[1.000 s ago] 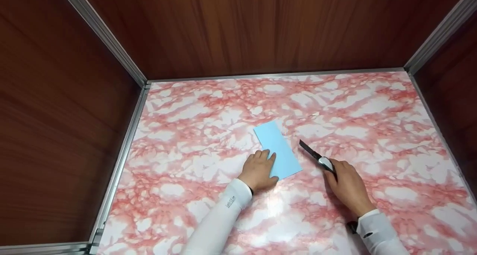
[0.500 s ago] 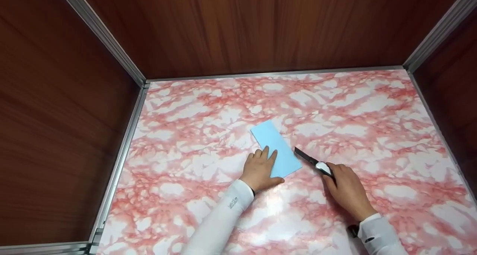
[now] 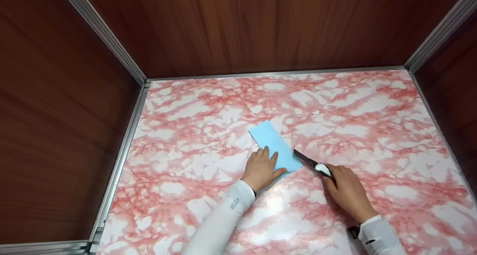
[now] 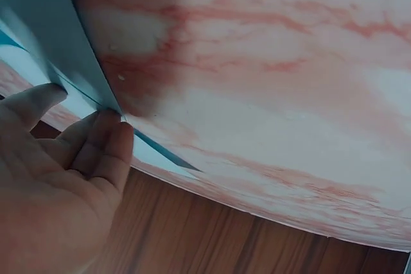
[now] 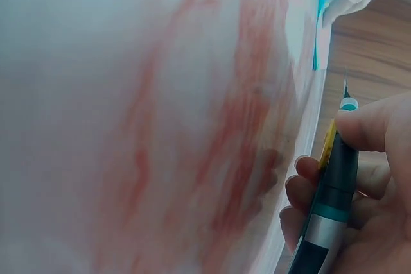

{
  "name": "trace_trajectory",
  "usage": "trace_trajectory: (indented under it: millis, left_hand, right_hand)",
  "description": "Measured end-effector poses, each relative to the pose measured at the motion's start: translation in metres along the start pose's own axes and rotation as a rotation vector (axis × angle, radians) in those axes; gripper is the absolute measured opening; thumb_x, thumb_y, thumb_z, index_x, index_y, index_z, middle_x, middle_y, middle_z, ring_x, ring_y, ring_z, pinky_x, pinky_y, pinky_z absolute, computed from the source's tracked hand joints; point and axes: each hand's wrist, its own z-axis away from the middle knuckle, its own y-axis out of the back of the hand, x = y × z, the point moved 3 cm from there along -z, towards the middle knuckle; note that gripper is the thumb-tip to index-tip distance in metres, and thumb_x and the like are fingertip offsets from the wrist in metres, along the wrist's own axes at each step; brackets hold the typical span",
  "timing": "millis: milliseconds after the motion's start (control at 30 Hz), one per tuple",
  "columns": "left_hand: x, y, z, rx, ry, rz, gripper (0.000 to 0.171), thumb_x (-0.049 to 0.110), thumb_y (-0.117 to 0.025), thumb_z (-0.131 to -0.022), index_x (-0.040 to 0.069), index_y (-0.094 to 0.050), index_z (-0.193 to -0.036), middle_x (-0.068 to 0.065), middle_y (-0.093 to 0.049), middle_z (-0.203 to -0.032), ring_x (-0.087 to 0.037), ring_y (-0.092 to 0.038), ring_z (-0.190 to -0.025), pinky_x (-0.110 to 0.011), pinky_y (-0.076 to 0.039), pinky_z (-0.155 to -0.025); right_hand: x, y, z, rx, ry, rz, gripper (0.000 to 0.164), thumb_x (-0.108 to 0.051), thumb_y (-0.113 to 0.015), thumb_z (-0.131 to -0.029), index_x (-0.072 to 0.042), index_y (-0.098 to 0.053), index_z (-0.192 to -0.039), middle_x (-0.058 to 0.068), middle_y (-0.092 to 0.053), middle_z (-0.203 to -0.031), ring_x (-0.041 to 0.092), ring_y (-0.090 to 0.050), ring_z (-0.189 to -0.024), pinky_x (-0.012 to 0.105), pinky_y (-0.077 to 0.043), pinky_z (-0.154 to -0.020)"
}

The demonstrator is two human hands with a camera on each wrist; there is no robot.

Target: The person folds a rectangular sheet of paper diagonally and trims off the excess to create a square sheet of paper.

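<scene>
A light blue piece of paper (image 3: pixel 271 137) lies slanted on the table, with two layers showing at its near edge; whether it is one folded sheet I cannot tell. My left hand (image 3: pixel 259 168) rests on its left part, fingers spread and thumb on the near end. In the left wrist view the fingertips (image 4: pixel 119 134) touch the paper (image 4: pixel 64 36), whose layers stand a little apart. My right hand (image 3: pixel 348 189) grips a utility knife (image 3: pixel 321 169), thumb along its handle. The dark blade (image 3: pixel 302 157) is out and sits at the paper's right edge; contact is unclear.
The table (image 3: pixel 179 210) has a red-and-white marbled top. Dark wood panels (image 3: pixel 238 31) with metal edging rise at the back, left and right. A small pale scrap or mark (image 3: pixel 316 112) shows beyond the knife.
The knife has come left and nearer, up to the paper's right edge. The paper has shifted slightly left, and a lower layer now shows beneath my left thumb, which has moved right.
</scene>
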Motion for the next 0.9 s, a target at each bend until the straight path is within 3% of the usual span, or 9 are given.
trace_trajectory:
  millis: [133, 333, 467, 667, 900]
  left_hand:
    - [0.0011, -0.0029, 0.0004, 0.061, -0.037, -0.021, 0.064, 0.059, -0.037, -0.107, 0.016, -0.056, -0.149, -0.021, -0.05, -0.15, -0.033, -0.049, -0.134, -0.041, -0.041, -0.111]
    - [0.0023, -0.0082, 0.0009, 0.032, -0.054, 0.0, 0.068, 0.053, -0.05, -0.101, 0.01, -0.049, -0.153, -0.026, -0.044, -0.153, -0.036, -0.045, -0.137, -0.043, -0.039, -0.111]
    - [0.0037, -0.0095, 0.0002, 0.043, -0.044, -0.013, 0.067, 0.048, -0.052, -0.098, 0.011, -0.049, -0.153, -0.026, -0.045, -0.153, -0.035, -0.045, -0.136, -0.043, -0.041, -0.108]
    - [0.0035, -0.0074, -0.0027, 0.167, -0.035, -0.079, 0.045, 0.039, -0.056, -0.103, 0.019, -0.064, -0.142, -0.021, -0.059, -0.141, -0.032, -0.058, -0.122, -0.039, -0.051, -0.095]
    - [-0.0007, -0.001, -0.0067, 0.303, -0.055, -0.1, 0.028, 0.036, -0.064, -0.102, 0.019, -0.077, -0.121, -0.016, -0.07, -0.124, -0.029, -0.066, -0.104, -0.037, -0.056, -0.084]
  right_hand:
    - [0.0017, 0.0001, 0.0028, 0.0, 0.007, -0.003, 0.045, -0.015, -0.072, -0.097, 0.003, -0.06, -0.136, 0.018, -0.066, -0.113, 0.037, -0.062, -0.099, 0.056, -0.048, -0.085]
    - [0.0034, 0.0, 0.006, 0.004, -0.006, -0.023, 0.044, -0.016, -0.071, -0.097, 0.001, -0.06, -0.137, 0.018, -0.066, -0.115, 0.037, -0.061, -0.101, 0.057, -0.047, -0.086]
    - [0.002, 0.001, 0.0068, -0.004, -0.019, -0.023, 0.044, -0.016, -0.07, -0.098, 0.001, -0.059, -0.137, 0.018, -0.066, -0.117, 0.037, -0.061, -0.104, 0.057, -0.047, -0.088]
    - [0.0026, 0.0023, 0.0076, -0.019, -0.022, -0.021, 0.045, -0.015, -0.071, -0.098, 0.002, -0.058, -0.138, 0.019, -0.065, -0.121, 0.038, -0.059, -0.108, 0.058, -0.045, -0.093]
    - [0.0097, 0.0072, 0.0093, -0.043, 0.083, 0.011, 0.048, -0.016, -0.072, -0.098, -0.004, -0.059, -0.142, 0.014, -0.065, -0.124, 0.036, -0.06, -0.112, 0.058, -0.044, -0.095]
